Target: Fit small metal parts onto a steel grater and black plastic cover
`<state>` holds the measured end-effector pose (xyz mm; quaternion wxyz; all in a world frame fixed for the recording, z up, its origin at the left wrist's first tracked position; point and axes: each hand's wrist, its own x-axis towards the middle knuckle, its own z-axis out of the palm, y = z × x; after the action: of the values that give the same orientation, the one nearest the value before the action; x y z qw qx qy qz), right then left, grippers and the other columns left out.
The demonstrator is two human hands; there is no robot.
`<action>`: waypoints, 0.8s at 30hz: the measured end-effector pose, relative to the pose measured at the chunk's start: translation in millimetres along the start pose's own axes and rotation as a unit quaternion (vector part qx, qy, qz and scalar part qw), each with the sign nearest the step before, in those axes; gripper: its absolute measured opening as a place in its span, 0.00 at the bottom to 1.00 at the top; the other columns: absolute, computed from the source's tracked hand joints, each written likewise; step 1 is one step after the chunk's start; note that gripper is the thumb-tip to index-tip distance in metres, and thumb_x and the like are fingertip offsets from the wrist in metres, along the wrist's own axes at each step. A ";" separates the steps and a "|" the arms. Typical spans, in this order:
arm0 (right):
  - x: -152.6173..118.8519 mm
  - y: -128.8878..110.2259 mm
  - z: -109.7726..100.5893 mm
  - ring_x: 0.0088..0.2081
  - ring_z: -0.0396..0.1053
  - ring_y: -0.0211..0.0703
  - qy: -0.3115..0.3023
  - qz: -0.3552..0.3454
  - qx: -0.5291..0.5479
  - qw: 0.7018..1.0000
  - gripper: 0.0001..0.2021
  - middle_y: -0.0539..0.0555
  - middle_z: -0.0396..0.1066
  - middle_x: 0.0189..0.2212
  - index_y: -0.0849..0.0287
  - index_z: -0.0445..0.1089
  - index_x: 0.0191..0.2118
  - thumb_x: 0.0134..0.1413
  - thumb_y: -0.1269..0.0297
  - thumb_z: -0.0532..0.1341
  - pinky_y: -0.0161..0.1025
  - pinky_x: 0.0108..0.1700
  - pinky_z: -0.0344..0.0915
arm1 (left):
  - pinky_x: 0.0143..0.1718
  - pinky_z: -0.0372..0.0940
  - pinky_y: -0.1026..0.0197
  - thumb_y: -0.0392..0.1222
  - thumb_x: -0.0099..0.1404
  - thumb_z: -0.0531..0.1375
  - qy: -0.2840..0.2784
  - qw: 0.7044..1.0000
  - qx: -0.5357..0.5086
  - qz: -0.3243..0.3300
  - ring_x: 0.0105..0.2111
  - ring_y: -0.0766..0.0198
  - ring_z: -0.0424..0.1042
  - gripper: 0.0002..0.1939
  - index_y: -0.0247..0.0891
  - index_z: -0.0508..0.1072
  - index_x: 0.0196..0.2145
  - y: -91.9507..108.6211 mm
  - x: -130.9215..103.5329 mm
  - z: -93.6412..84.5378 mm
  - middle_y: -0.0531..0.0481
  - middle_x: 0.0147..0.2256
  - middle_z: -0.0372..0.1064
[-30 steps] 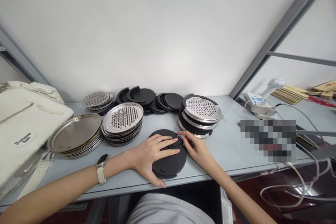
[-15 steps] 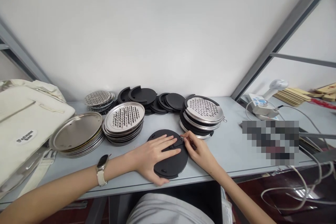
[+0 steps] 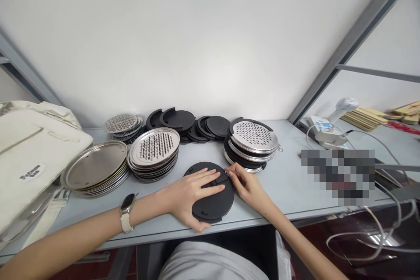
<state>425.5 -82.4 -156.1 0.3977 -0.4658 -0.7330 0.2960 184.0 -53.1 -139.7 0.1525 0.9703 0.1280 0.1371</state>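
A round black plastic disc lies near the table's front edge. My left hand rests flat across its left and upper part, fingers spread, covering much of it. At the disc's upper right edge, my right hand is closed, thumb and index finger pinching a small metal ring. The fingertips partly hide the ring. Just behind my right hand stands a stack of round metal graters with black backs; a similar ring hangs from the top one.
On the left are metal grater plates, plain metal discs and a cream bag. Perforated plates and black discs lie along the wall. To the right stand a white scanner and cables.
The view has shifted very slightly. Both hands keep their places on the disc and the ring.
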 end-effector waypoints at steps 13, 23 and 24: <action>-4.3 -1.2 -1.5 0.26 0.60 0.38 0.001 0.024 -0.018 1.000 0.10 0.49 0.64 0.27 0.58 0.63 0.40 0.66 0.59 0.50 0.35 0.30 0.58 | 0.65 0.42 0.40 0.56 0.49 0.64 -0.009 1.000 0.005 0.006 0.64 0.41 0.47 0.52 0.35 0.49 0.66 1.7 -0.4 -2.1 0.37 0.67 0.40; -3.7 -3.9 -1.1 0.24 0.56 0.37 0.001 0.040 -0.015 0.999 0.09 0.45 0.56 0.22 0.59 0.63 0.41 0.64 0.60 0.50 0.34 0.28 0.55 | 0.64 0.43 0.41 0.56 0.49 0.64 -0.010 1.000 0.014 0.002 0.65 0.41 0.45 0.51 0.36 0.51 0.66 3.3 -0.3 -2.8 0.38 0.67 0.39; -3.7 -4.5 -0.9 0.24 0.56 0.37 0.002 0.040 -0.016 0.999 0.09 0.45 0.56 0.22 0.59 0.63 0.41 0.64 0.60 0.50 0.34 0.28 0.55 | 0.65 0.43 0.41 0.57 0.49 0.64 -0.013 1.000 0.018 0.001 0.65 0.41 0.45 0.51 0.36 0.51 0.66 3.5 -0.3 -3.0 0.38 0.67 0.39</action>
<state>425.2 -87.5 -153.2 0.3795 -0.5015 -0.7179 0.2985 183.6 -55.7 -135.9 0.1365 0.9748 0.1274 0.1222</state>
